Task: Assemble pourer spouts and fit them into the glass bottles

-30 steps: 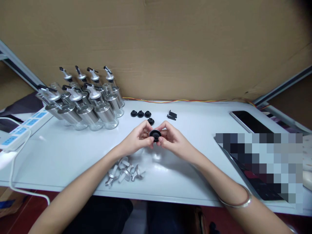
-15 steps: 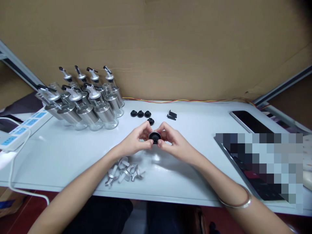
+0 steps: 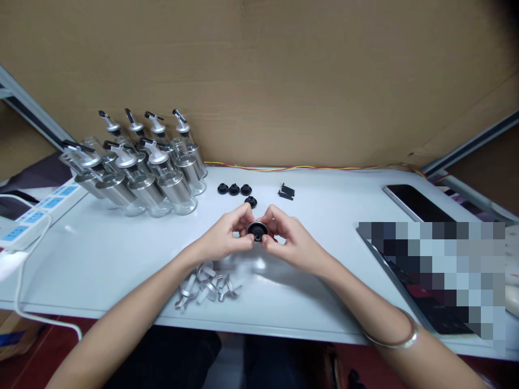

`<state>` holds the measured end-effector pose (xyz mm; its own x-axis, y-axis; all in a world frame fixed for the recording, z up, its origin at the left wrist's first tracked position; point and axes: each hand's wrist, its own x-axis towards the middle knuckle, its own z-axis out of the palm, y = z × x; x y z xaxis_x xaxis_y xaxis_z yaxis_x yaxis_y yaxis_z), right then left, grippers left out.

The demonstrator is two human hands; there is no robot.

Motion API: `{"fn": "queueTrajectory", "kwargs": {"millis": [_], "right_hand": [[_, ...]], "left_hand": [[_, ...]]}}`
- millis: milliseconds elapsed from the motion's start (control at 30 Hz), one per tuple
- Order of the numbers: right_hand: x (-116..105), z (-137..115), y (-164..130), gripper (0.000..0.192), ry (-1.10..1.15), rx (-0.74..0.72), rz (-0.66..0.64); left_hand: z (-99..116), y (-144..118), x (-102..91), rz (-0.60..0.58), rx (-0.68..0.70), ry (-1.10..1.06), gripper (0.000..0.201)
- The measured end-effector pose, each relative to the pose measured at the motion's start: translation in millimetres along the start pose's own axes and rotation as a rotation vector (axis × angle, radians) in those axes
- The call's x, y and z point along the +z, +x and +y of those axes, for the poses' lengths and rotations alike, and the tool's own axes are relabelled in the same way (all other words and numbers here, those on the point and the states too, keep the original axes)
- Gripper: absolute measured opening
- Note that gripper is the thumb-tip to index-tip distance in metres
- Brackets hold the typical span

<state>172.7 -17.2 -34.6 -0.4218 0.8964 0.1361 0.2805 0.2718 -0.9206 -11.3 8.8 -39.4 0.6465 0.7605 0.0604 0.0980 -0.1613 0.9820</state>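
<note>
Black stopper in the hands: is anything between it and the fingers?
Nothing visible. The left hand and right hand both pinch the black stopper directly at its rim, held above the table. The spare stoppers and metal spouts lie apart from it.

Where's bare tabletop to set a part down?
Free: the left stretch between the power strip and the metal spouts, and the middle right between the right hand and the phone. Crowded: the bottles back left, the black stoppers behind the hands.
</note>
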Motion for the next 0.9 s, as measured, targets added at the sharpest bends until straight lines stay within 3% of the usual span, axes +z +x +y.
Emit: {"fn": "queueTrajectory", "kwargs": {"millis": [367,700,900], "right_hand": [[1.9,-1.1,-0.8,0.013,-0.016,0.006,0.012],[1.3,1.8,-0.2,0.016,0.239,0.016,-0.061],[1.1,3.7,-0.1,0.018,0.216,0.038,-0.064]], "left_hand": [[-0.4,1.1,0.9,0.004,0.005,0.002,0.023],[-2.4,3.0,-6.4,-0.068,0.019,-0.175,0.038],[-6.2,4.6,-4.0,-0.048,-0.012,-0.189,0.040]]}}
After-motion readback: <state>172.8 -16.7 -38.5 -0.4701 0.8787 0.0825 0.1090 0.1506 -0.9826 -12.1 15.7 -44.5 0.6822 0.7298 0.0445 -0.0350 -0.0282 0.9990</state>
